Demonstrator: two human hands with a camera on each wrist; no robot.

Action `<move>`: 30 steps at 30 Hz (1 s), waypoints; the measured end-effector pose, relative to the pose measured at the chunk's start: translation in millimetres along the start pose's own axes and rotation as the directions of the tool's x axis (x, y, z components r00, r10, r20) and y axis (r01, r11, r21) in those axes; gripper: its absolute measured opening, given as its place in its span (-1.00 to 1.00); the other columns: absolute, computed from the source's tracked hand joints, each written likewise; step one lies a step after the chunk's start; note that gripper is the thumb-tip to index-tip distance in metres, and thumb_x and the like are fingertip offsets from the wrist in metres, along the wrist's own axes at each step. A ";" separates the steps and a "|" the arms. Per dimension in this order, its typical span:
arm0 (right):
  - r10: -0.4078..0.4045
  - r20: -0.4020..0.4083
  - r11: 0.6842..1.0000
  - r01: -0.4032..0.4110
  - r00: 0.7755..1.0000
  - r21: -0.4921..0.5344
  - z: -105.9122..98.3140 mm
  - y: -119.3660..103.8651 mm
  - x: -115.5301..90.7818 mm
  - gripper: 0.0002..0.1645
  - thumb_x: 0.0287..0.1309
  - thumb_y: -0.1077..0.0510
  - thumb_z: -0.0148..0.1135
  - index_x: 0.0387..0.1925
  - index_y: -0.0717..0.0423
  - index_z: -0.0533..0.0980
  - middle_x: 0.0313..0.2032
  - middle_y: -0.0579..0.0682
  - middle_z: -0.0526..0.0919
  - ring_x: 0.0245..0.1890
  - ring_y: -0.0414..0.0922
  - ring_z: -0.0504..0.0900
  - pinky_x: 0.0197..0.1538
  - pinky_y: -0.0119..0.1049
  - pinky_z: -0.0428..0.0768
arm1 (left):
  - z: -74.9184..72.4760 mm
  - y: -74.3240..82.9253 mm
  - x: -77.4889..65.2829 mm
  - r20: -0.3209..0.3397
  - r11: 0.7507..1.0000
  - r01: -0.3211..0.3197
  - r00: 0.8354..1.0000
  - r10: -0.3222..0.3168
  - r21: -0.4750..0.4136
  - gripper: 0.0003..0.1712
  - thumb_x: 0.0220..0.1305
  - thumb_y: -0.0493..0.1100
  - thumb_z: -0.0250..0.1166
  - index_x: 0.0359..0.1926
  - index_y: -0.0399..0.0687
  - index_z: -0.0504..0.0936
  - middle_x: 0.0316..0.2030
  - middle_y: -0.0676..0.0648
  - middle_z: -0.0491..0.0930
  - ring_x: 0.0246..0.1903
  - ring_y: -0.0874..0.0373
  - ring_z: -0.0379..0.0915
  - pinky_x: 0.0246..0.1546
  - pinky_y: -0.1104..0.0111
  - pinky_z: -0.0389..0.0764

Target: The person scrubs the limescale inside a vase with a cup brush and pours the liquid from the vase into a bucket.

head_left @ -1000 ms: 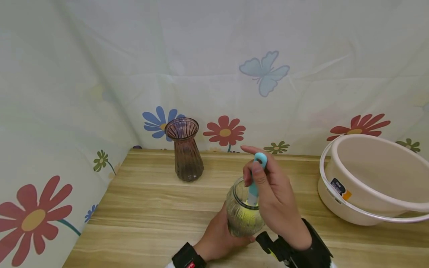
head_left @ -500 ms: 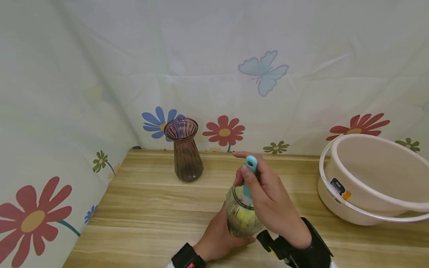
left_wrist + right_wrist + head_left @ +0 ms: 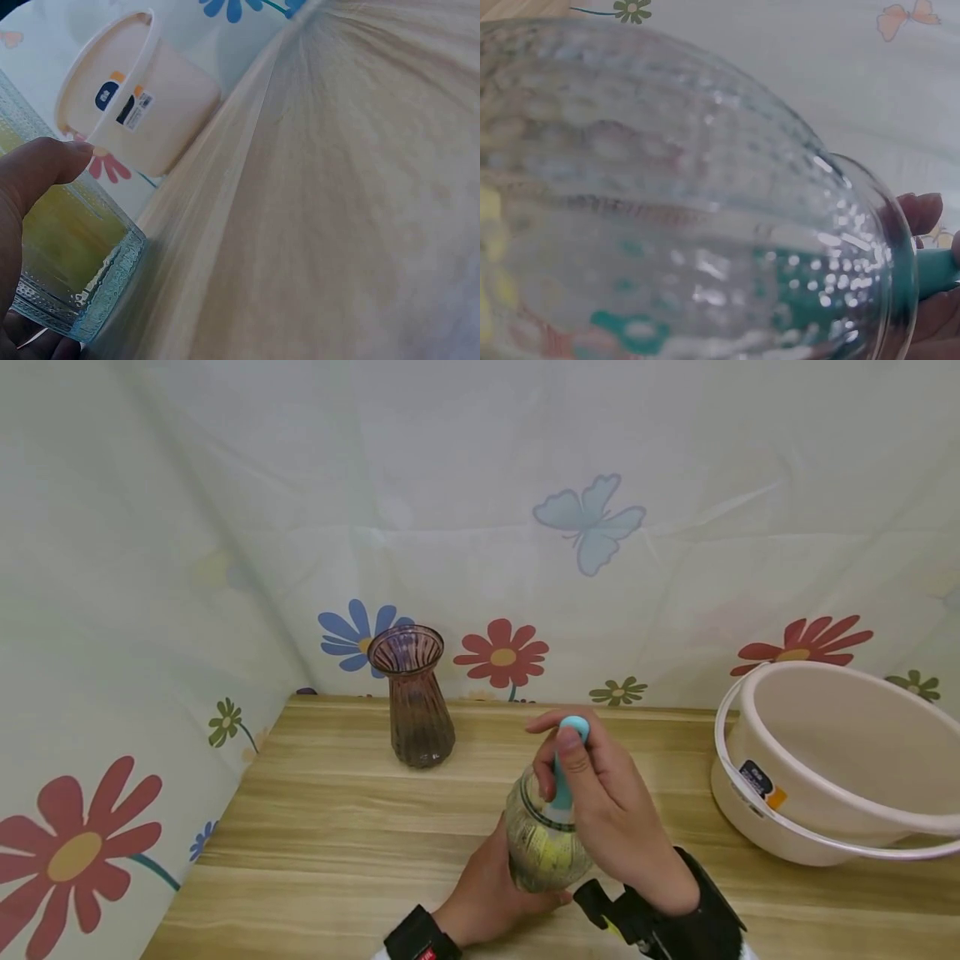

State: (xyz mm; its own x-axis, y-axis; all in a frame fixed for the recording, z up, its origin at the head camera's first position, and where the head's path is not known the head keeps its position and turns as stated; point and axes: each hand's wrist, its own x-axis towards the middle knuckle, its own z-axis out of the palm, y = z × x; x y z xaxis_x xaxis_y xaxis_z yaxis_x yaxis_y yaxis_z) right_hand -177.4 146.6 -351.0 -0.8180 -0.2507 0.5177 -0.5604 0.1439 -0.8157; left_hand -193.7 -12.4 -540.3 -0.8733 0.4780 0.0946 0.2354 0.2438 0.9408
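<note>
My left hand (image 3: 487,893) grips a clear textured glass vase (image 3: 528,856) low on its side, the vase tilted a little. In the left wrist view the thumb (image 3: 45,169) lies along the glass, with yellow showing through the wall. My right hand (image 3: 615,814) pinches the turquoise handle of a bottle brush (image 3: 561,781) between thumb and fingers, at the vase's mouth. The brush's yellow head is down inside, seen blurred through the glass. From the right wrist, the vase (image 3: 667,150) fills much of the view and the handle (image 3: 936,271) passes through its rim.
A purple ribbed glass vase (image 3: 422,710) stands at the back left of the wooden table (image 3: 322,835). To the right sits a cream bucket (image 3: 817,827) with its handle hanging down in front. A flowered curtain (image 3: 450,485) closes off the back and left.
The right hand and brush handle have sunk lower, swinging left and then slightly back right. The yellow head has shifted within the glass. The left hand and vase have stayed nearly in place.
</note>
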 end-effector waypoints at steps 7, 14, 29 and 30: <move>-0.012 -0.022 0.997 0.013 1.000 0.075 -1.6 -0.9 -0.1 -0.74 0.67 0.24 -0.34 -0.02 0.22 0.34 -0.50 -0.02 0.41 -0.54 -0.11 0.40 -0.38 -0.23 0.44 | 0.3 2.0 -0.4 0.002 1.000 -0.004 1.000 0.004 0.001 0.21 0.04 0.24 0.61 0.55 0.56 0.00 0.36 0.25 0.42 0.29 0.28 0.43 0.36 0.34 0.44; -0.002 -0.073 0.986 0.014 0.997 0.166 -5.9 -4.2 -0.9 -0.66 0.68 0.17 -0.31 -0.17 0.23 0.37 -0.53 -0.02 0.40 -0.53 -0.10 0.41 -0.42 -0.22 0.42 | 0.2 3.2 -0.4 -0.009 0.999 0.011 1.000 -0.011 0.036 0.24 0.02 0.28 0.61 0.55 0.57 -0.02 0.38 0.26 0.39 0.32 0.29 0.41 0.38 0.32 0.43; -0.185 -0.150 0.790 0.238 0.971 0.565 -9.0 -0.1 1.6 -0.58 0.70 0.01 -0.40 0.04 0.14 0.39 -0.52 -0.01 0.24 -0.59 -0.11 0.18 -0.57 -0.20 0.14 | 0.6 5.5 -0.3 -0.025 0.999 -0.014 1.000 0.015 0.039 0.22 0.04 0.22 0.62 0.55 0.54 0.00 0.37 0.24 0.41 0.31 0.27 0.42 0.37 0.32 0.44; -0.195 -0.160 0.768 0.252 0.968 0.588 -8.8 0.4 1.8 -0.59 0.69 0.02 -0.39 0.03 0.14 0.38 -0.51 0.00 0.26 -0.58 -0.10 0.20 -0.57 -0.20 0.15 | 0.5 5.5 -0.2 -0.027 0.999 -0.020 0.999 0.021 0.042 0.22 0.04 0.22 0.62 0.55 0.54 0.00 0.37 0.24 0.41 0.31 0.27 0.43 0.37 0.32 0.44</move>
State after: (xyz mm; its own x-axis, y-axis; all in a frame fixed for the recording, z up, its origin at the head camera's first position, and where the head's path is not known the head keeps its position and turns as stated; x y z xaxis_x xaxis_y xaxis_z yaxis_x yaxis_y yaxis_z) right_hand -180.3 154.7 -348.1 -0.7031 -0.1170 0.7014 -0.5605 -0.5158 -0.6479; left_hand -192.0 -10.8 -535.3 -0.8793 0.4599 0.1233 0.2704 0.2692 0.9243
